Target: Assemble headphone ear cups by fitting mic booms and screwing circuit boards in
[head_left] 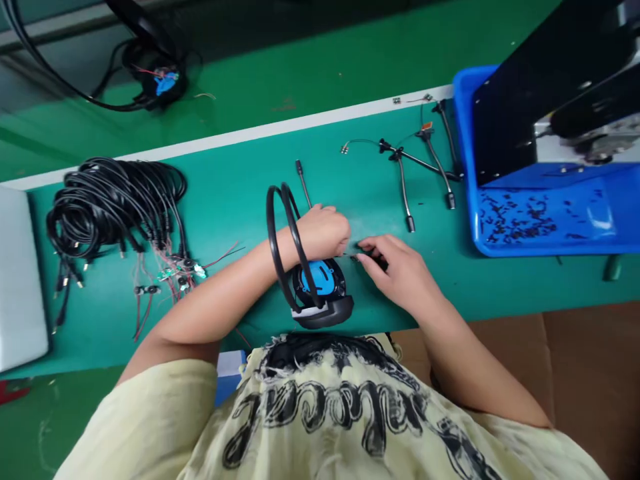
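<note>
My left hand is closed, its fingers curled down just above the headset's earcup; a microphone boom sticks out beyond it. Whatever its fingertips pinch is hidden. The headset lies near the table's front edge, with a blue disc in its open earcup and its black double band looping up over my left wrist. To the right, my right hand has thumb and index finger brought close around a small dark piece, too small to name. The fingertips of both hands nearly meet.
Coiled black cables with bare wire ends lie at left, beside a white container. Several microphone booms rest at back right. A blue tray holds small black pieces under a dark machine. Another headset is at back left.
</note>
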The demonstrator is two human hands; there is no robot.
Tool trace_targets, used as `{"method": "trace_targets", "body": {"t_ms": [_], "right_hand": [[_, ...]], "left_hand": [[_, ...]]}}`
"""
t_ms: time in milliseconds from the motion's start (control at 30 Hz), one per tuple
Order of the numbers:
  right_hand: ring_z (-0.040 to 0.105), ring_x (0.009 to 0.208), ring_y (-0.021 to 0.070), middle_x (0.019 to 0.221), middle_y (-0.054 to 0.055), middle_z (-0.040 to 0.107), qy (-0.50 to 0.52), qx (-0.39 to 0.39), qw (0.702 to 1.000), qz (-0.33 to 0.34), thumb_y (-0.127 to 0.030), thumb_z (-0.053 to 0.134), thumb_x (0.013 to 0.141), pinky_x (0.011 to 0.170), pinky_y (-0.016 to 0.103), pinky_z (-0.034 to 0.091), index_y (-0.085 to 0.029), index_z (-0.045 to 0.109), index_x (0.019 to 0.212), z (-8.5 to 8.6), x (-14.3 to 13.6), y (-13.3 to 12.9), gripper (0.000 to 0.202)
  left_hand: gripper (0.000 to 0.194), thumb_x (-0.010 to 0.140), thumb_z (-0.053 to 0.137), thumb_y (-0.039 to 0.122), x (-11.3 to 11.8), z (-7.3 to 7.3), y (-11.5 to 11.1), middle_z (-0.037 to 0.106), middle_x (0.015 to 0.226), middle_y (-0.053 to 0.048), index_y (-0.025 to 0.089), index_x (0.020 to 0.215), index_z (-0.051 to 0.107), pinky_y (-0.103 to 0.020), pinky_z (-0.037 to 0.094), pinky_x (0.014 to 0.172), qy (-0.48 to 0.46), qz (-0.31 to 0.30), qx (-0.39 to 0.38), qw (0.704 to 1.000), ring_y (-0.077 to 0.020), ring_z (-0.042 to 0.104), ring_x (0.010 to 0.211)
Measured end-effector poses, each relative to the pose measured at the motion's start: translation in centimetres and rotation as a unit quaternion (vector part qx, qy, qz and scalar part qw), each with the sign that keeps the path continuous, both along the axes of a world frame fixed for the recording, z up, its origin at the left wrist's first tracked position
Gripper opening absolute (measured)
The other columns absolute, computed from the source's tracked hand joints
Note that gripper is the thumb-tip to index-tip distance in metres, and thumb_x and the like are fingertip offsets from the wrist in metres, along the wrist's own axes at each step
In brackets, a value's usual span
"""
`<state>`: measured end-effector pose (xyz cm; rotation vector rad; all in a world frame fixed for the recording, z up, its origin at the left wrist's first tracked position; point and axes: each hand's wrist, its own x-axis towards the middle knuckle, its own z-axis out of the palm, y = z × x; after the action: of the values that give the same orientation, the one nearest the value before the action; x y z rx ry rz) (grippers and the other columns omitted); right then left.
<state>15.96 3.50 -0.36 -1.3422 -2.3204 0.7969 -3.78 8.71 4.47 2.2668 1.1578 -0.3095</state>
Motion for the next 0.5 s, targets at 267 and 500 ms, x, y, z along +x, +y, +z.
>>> {"method": "trace_targets", "body": {"t_ms": [267, 500], "right_hand": [[0.065, 0.093, 0.0197, 0.11, 0.008, 0.067, 0.1, -0.118, 0.986, -0.062, -0.035, 0.063, 0.085, 0.077, 0.036, 0.053, -0.022, 0.048, 0.117, 0.3, -0.8, -0.7, 0.038], [0.068, 0.087, 0.0156, 0.09, 0.002, 0.069, 0.282, -0.188, 0.93, -0.144, -0.026, 0.061, 0.084, 0.076, 0.03, 0.053, -0.021, 0.052, 0.099, 1.1, -1.7, 0.7, 0.018]], "left_hand": [[0.008, 0.078, 0.059, 0.017, -1.0, -0.3, 0.2, 0.068, 0.085, -0.003, 0.017, 0.075, 0.067, -0.037, 0.037, 0.098, -0.122, 0.031, 0.0, 0.992, -0.0177, 0.06, 0.087], [0.006, 0.085, 0.056, 0.023, -1.6, 0.2, -1.4, 0.068, 0.083, 0.001, 0.019, 0.083, 0.061, -0.032, 0.041, 0.092, -0.231, 0.121, -0.006, 0.965, -0.0137, 0.061, 0.081]]}}
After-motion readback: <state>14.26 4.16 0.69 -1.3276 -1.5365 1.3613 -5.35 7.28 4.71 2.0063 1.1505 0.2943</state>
